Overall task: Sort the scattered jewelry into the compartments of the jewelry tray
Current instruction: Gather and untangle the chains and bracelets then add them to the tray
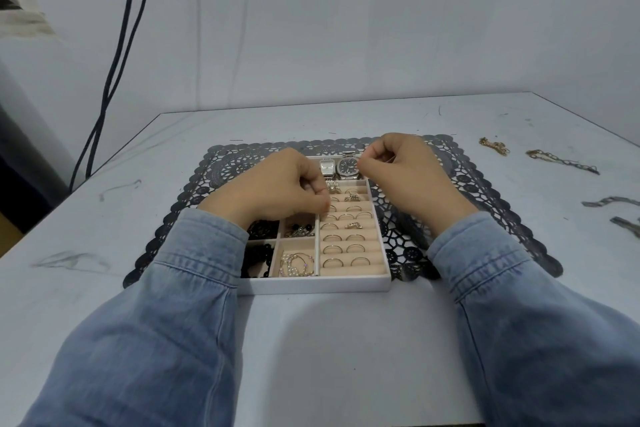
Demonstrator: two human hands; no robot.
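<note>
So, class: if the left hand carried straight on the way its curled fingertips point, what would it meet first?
Probably the ring rows of the jewelry tray: the left hand points right and down at them, nearly touching, though height is unclear.

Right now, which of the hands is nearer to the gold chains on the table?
Right. The right hand is above the far end of the tray, the gold chains off to its right; the left hand is over the tray's left half, farther away.
</note>
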